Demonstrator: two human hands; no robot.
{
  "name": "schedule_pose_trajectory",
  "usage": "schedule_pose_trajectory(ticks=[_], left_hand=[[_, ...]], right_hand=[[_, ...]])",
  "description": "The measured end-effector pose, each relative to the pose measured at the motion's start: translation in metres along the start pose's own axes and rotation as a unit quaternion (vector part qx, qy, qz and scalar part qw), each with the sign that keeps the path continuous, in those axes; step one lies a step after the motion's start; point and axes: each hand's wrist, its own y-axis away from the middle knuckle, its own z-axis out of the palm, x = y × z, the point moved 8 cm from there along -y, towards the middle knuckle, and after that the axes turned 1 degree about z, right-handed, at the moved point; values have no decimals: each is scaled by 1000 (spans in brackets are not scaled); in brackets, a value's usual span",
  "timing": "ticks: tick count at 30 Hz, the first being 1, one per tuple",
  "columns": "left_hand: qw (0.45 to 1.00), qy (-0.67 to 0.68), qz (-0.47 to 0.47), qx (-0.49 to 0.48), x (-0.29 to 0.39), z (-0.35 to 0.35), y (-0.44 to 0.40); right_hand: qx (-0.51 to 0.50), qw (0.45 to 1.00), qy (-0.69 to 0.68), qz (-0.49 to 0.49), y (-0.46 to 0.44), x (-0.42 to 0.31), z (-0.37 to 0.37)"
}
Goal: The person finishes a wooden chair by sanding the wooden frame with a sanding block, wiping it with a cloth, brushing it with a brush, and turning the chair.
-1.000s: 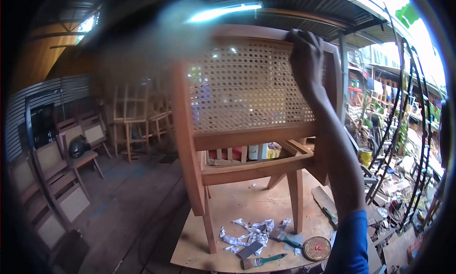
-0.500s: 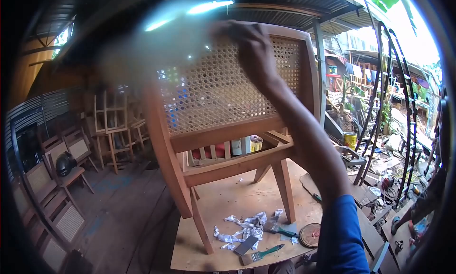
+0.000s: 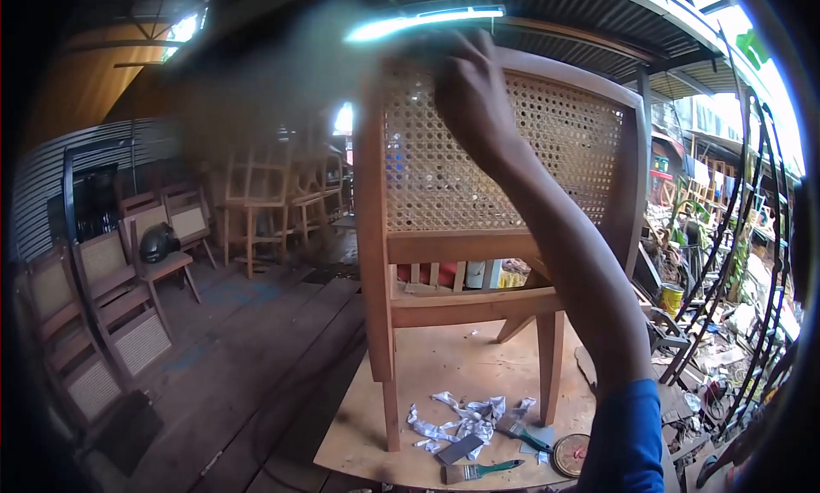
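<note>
The right hand (image 3: 474, 87) has slid leftward along the top rail (image 3: 572, 73) of the wooden chair (image 3: 461, 247), from near the rail's right end to left of its middle, so the work now seems to sit on that left half, with the right stretch apparently passed over. Its fingers are curled at the rail; blur and shadow hide their tips, so I cannot tell whether they grip anything. The left hand is out of sight. The chair stands upright on the table (image 3: 470, 365), its cane panel (image 3: 564, 134) below the hand. The crumpled cloth (image 3: 478, 418), the front paintbrush (image 3: 465, 472) and the round lid (image 3: 571, 454) lie undisturbed near its legs, suggesting none is needed for this stretch.
</note>
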Motion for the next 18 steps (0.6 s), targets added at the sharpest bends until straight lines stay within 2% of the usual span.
schedule_pose_trajectory(ticks=[1, 3, 7, 10, 12, 13, 14, 15, 17, 18], left_hand=[[1000, 4, -2, -3, 1, 5, 5], [1000, 8, -4, 6, -4, 4, 11], [1000, 15, -6, 9, -11, 5, 14], [1000, 11, 0, 15, -26, -10, 0], [1000, -19, -8, 20, -11, -7, 1], [999, -20, -15, 33, -9, -11, 4], [999, -21, -22, 43, -7, -15, 7], [999, -18, -8, 46, 1, -13, 12], [999, -20, 3, 33, -2, -20, 8], [999, -20, -6, 29, -8, -24, 8]], right_hand=[[-37, 999, -15, -28, -9, -6, 27], [-91, 996, 0, -22, -29, -29, 50], [-6, 997, -39, -71, -26, -39, 41], [-68, 995, 12, -77, -11, -54, 41], [-74, 992, -71, -76, 21, -76, 24], [-121, 986, -92, -65, 45, -92, 17], [-165, 975, -150, 11, 77, -101, 12], [-208, 954, -200, 86, 115, -112, 6], [-246, 921, -286, 100, 186, -153, -18], [-281, 875, -383, 95, 233, -178, -22]])
